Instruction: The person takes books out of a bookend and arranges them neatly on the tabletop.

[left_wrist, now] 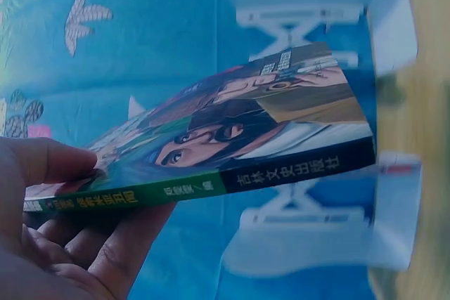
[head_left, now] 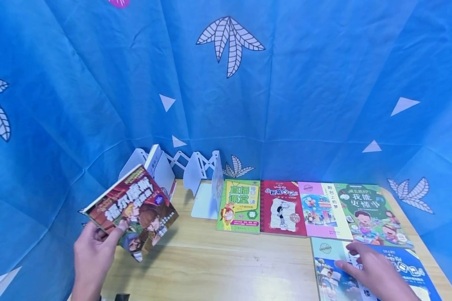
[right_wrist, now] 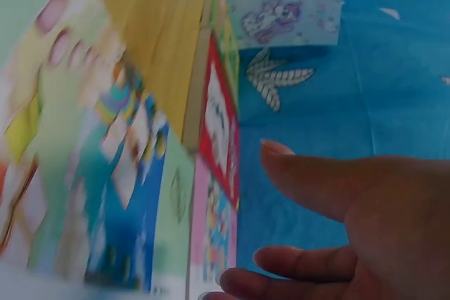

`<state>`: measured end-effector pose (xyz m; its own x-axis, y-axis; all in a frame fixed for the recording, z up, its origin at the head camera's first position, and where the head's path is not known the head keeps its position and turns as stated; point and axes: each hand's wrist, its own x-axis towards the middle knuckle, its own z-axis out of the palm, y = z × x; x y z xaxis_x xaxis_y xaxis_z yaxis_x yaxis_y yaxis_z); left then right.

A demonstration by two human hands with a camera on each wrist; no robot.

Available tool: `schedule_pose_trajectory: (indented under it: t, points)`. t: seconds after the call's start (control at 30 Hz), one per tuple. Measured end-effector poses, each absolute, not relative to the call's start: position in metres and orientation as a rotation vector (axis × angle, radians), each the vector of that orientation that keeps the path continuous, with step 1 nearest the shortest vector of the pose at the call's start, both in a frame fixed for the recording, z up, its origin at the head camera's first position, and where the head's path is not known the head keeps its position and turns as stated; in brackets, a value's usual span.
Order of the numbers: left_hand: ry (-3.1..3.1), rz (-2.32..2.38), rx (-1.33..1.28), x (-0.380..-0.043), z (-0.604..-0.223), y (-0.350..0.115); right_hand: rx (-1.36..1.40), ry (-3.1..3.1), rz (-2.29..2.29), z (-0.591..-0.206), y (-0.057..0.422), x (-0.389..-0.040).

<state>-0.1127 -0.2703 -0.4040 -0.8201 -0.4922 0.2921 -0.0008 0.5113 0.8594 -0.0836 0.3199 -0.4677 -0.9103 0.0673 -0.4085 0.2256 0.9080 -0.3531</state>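
Note:
My left hand [head_left: 96,253] grips a dark red and brown book [head_left: 150,209], thumb on the illustrated cover and fingers underneath. The left wrist view shows this book's spine [left_wrist: 295,173], green then black with pale lettering. Behind it stands a white expandable bookend rack [head_left: 196,171], with a white-spined book [head_left: 153,158] upright at its left end. On the right, my right hand [head_left: 376,267] is over a light green and blue book [head_left: 327,271] and a blue diary book [head_left: 412,267]. Its thumb and fingers are spread apart with nothing between them in the right wrist view.
Along the back of the wooden table [head_left: 226,259] lie a yellow-green book [head_left: 240,207], a red diary book [head_left: 284,209], a pink and cream book [head_left: 324,213] and a green book [head_left: 376,217]. A blue patterned cloth [head_left: 305,83] hangs behind and at the sides.

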Motion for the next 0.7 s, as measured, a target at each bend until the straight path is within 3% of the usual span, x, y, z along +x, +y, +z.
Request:
schedule_pose_trajectory:
  t: [0.3, 0.7]
  points:
    - [-2.32, -1.477, 0.156, -0.111, -0.41, -0.24, 0.136, 2.69, -0.689, -0.455, 0.291, -0.091]
    - [-2.416, -1.629, 0.011, -0.114, -0.413, -0.197, -0.036, 2.743, -0.923, -0.436, 0.258, -0.095]
